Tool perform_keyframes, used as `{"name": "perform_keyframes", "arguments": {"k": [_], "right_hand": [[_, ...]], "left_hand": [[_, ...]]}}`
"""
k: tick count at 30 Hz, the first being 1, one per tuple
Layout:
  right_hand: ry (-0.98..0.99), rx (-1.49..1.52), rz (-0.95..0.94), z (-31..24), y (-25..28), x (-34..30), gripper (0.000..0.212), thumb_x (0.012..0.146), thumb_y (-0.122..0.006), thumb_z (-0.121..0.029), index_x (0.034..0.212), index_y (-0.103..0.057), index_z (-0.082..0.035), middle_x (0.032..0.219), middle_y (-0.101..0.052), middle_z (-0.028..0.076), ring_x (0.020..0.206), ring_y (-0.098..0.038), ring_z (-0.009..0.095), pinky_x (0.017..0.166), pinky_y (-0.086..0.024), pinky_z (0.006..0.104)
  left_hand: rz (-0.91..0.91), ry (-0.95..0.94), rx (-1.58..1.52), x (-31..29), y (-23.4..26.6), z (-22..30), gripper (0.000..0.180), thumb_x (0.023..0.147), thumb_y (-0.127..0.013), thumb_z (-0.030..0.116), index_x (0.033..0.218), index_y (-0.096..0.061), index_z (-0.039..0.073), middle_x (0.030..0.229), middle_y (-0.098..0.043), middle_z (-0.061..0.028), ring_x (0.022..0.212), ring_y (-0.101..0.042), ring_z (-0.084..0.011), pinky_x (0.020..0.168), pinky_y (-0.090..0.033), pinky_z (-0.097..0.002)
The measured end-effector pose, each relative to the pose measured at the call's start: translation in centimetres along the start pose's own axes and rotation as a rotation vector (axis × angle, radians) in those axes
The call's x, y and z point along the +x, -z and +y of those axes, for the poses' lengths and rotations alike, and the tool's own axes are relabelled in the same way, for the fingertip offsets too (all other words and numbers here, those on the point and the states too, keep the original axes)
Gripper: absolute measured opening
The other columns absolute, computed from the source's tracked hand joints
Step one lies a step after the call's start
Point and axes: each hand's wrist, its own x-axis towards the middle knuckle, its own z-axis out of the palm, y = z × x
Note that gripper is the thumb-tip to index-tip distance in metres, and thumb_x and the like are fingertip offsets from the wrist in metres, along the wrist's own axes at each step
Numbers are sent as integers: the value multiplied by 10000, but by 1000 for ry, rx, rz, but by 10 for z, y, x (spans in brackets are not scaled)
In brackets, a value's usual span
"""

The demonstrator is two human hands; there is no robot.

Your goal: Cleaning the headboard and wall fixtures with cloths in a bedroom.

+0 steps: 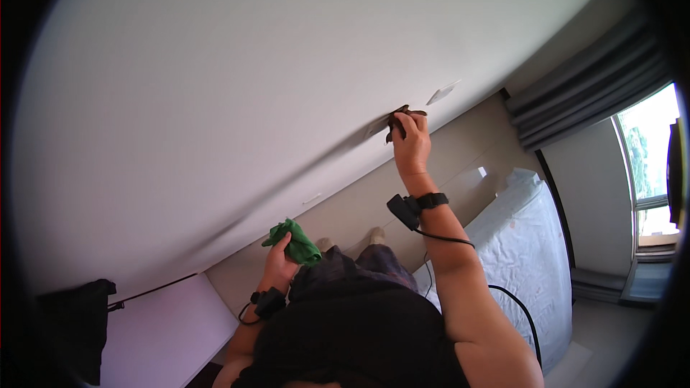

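My right hand [412, 149] reaches out to the white wall [237, 100], its fingers closed on a dark brown cloth [397, 126]. The cloth lies against the wall at a pale wall plate [375, 128] and covers part of it. A second white wall plate [443, 92] sits just beyond, to the right. Down by my waist, my left hand [280, 264] grips a crumpled green cloth [297, 246], away from the wall. Both wrists wear black straps with small devices and cables.
A bed-like block under a pale blue cover [528, 244] stands at my right. Grey curtains [582, 79] hang beside a bright window [650, 158]. At lower left are a white flat-topped piece of furniture [165, 334] and a black bag-like item [75, 327]. Tiled floor [460, 154] runs along the wall.
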Motion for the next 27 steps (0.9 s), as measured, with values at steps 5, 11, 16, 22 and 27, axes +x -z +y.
{"name": "perform_keyframes", "arguments": {"k": [5, 11, 16, 22, 27], "right_hand": [[-64, 5, 2, -2, -7, -2, 214, 721, -637, -53, 927, -621, -110, 928, -539, 78, 850, -559, 277, 701, -479, 358], [91, 48, -13, -16, -8, -14, 207, 711, -639, -46, 910, -616, -97, 912, -540, 76, 851, -560, 276, 698, -477, 357], [-9, 60, 38, -28, -10, -14, 201, 714, -646, -47, 907, -617, -96, 910, -541, 73, 833, -560, 274, 689, -477, 351], [-13, 142, 65, -29, -10, -16, 202, 708, -639, -22, 899, -625, -85, 924, -548, 80, 847, -567, 266, 699, -482, 344], [-1, 128, 41, -43, -13, -16, 204, 715, -640, -18, 908, -621, -80, 916, -544, 92, 830, -560, 281, 707, -475, 348]], "left_hand": [[30, 20, -12, 4, 6, 3, 205, 856, -567, 81, 1058, -536, 61, 1005, -587, -82, 945, -569, -234, 853, -460, -408], [29, 39, -14, 5, 5, 7, 202, 856, -567, 87, 1056, -543, 73, 1006, -588, -73, 948, -568, -232, 855, -460, -409], [21, 45, 15, 4, 3, 8, 200, 858, -567, 97, 1056, -544, 76, 1007, -589, -67, 951, -568, -230, 859, -458, -412], [34, 70, 9, 5, 2, 10, 200, 859, -565, 97, 1056, -542, 73, 1009, -589, -68, 954, -567, -233, 856, -460, -415], [48, 64, 23, 10, 7, 10, 191, 855, -569, 92, 1044, -547, 77, 992, -595, -69, 937, -575, -234, 841, -468, -412]]}}
